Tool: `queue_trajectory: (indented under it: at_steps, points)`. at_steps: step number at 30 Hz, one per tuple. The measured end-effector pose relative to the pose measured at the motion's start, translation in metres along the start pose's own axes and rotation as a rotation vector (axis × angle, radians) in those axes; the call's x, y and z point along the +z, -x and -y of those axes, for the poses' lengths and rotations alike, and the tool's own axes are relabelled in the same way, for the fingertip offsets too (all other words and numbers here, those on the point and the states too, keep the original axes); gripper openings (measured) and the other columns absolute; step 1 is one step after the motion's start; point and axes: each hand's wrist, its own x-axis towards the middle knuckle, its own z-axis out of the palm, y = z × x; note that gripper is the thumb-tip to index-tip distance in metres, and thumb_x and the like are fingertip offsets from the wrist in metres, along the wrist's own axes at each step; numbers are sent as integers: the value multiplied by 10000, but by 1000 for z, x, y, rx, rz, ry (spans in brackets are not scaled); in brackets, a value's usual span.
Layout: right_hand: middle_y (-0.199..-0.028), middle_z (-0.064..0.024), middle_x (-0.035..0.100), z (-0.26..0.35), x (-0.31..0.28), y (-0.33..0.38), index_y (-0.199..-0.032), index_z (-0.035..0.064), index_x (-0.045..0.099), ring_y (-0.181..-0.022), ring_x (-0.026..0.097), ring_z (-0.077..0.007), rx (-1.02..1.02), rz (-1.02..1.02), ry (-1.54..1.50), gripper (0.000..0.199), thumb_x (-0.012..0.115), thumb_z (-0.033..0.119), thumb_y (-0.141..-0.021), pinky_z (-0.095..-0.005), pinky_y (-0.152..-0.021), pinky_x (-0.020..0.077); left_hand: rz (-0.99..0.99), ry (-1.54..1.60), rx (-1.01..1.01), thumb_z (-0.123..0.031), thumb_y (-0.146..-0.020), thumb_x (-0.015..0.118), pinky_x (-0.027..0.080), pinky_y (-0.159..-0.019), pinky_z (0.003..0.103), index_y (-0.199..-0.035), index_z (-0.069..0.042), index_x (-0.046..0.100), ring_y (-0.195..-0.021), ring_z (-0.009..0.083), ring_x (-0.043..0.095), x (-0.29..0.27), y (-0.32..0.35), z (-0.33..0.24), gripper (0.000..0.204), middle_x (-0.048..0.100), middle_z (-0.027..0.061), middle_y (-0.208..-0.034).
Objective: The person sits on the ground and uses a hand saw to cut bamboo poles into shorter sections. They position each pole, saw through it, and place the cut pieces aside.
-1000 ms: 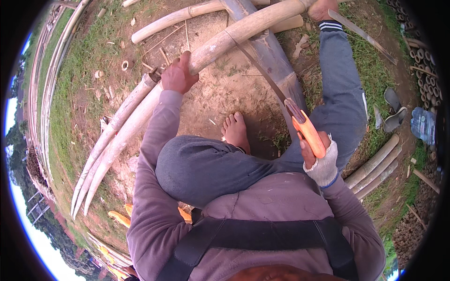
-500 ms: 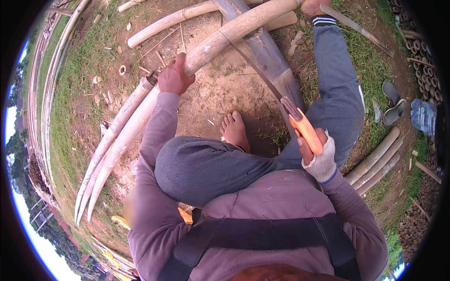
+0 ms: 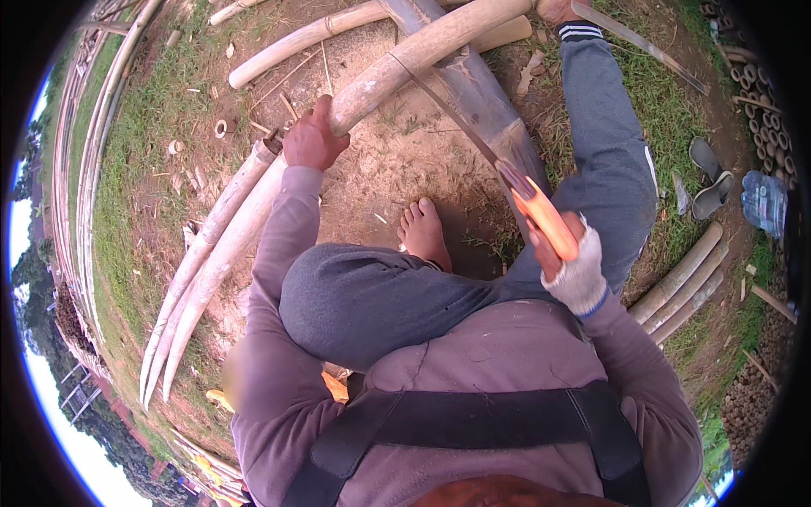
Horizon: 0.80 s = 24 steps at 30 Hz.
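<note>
My left hand [image 3: 316, 139] is wrapped round a thick pale bamboo pole [image 3: 365, 98], near the pole's lower left end. The pole slants up to the right and lies across a wide grey-brown bamboo trunk [image 3: 473, 95]. My right hand [image 3: 568, 258], in a white glove that leaves the fingers bare, is closed on the orange handle of a handsaw [image 3: 545, 221]. The saw's thin blade reaches up and left, its far end resting across the pole well to the right of my left hand. My right foot [image 3: 557, 10] is against the pole's far end.
Long bamboo poles [image 3: 221, 203] lie to the left below my left hand. Another pole [image 3: 308, 42] lies at the far side. Shorter bamboo lengths [image 3: 680, 279], grey sandals [image 3: 711, 182] and a clear plastic bottle [image 3: 764, 203] are on the right. Stacked bamboo pieces [image 3: 767, 127] stand beyond.
The saw and my right hand have shifted slightly forward and left, toward the pole. My left hand keeps its grip in about the same place.
</note>
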Motion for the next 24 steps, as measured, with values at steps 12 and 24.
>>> queue_trajectory:
  at_steps: [12,24]
  points:
    - [-775,-285,702,-14,96,-144,-945,-42,687,-783,722,-499,100,-138,-90,425,794,367,-989,-503,-661,551,-3,-27,-1,-404,-798,893,620,-914,537,-1519,-208,528,-1062,442,775,-9,-16,-6,832,767,222,-1186]
    - [-729,-266,675,-27,122,-177,-929,-20,705,-728,701,-497,139,-193,-58,445,798,412,-984,-507,-625,542,5,-38,28,-403,-797,891,617,-894,540,-1539,-200,527,-1034,438,779,1,-13,-15,852,771,226,-1178]
